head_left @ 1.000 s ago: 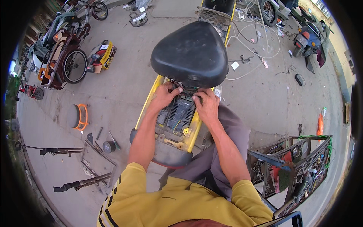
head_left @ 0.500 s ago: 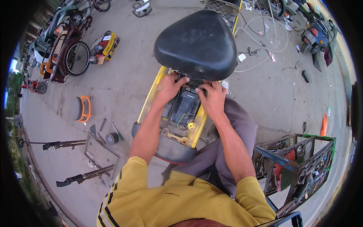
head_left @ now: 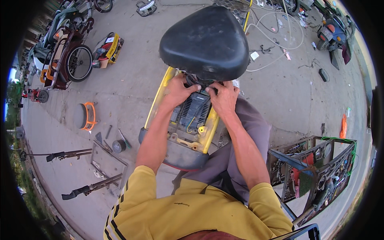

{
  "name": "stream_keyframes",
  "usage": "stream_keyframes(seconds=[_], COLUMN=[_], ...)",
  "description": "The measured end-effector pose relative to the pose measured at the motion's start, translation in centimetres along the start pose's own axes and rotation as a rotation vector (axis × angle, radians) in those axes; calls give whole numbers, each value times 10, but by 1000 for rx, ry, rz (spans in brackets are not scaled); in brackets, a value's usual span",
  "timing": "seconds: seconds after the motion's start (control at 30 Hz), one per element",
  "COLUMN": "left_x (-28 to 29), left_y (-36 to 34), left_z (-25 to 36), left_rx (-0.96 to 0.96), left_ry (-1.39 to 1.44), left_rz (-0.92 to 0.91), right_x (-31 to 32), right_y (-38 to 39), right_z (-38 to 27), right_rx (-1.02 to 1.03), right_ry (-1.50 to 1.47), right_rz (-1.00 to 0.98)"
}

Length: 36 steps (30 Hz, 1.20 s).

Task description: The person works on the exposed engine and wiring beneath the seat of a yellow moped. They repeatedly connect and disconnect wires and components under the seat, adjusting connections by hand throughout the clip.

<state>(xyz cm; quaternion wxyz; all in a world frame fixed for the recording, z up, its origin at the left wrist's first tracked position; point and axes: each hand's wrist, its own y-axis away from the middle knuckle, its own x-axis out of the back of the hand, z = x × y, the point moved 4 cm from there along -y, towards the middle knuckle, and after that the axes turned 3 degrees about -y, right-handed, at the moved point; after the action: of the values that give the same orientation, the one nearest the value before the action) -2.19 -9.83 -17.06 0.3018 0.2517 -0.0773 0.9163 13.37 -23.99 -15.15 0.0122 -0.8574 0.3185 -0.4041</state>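
Both of my hands are at work under the rear of a black padded saddle (head_left: 205, 42) on a yellow-framed scooter (head_left: 211, 138). My left hand (head_left: 179, 89) is closed in a pinch, thumb pointing inward, on dark wires (head_left: 203, 84) just below the saddle's edge. My right hand (head_left: 224, 97) pinches at the same bundle from the other side, its thumb and forefinger close to the left thumb. The fingertips are partly hidden by the saddle. Below them a finned black controller box (head_left: 196, 108) sits in the frame, with a thin yellow-green wire (head_left: 191, 123) on it.
A metal rack of tools (head_left: 312, 172) stands at right. On the left floor lie an orange-rimmed round stool (head_left: 89, 116), a screwdriver (head_left: 125, 139) and a metal frame (head_left: 108, 162). A cargo tricycle (head_left: 72, 60) and a yellow box (head_left: 115, 48) are farther left; a hose (head_left: 300, 38) coils far right.
My right hand has shifted slightly inward, so the two thumbs are closer together. My left hand keeps nearly the same hold. The whole view has shifted a little.
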Motion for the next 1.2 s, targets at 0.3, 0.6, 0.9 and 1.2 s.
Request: stream_keyframes(seconds=[0.3,0.6,0.9,1.2], left_x=[0,1,0,5], left_y=[3,5,2,4], left_z=[29,36,24,33], left_rx=[87,82,117,102], left_ry=[-303,-358,-370,-255], left_rz=[82,118,122,64], right_x=[8,7,6,5], right_y=[4,6,6,6], right_z=[7,7,5,6], right_rx=[-11,3,-34,-20], right_ry=[-121,-115,-124,-136], right_rz=[-73,-96,-116,-106])
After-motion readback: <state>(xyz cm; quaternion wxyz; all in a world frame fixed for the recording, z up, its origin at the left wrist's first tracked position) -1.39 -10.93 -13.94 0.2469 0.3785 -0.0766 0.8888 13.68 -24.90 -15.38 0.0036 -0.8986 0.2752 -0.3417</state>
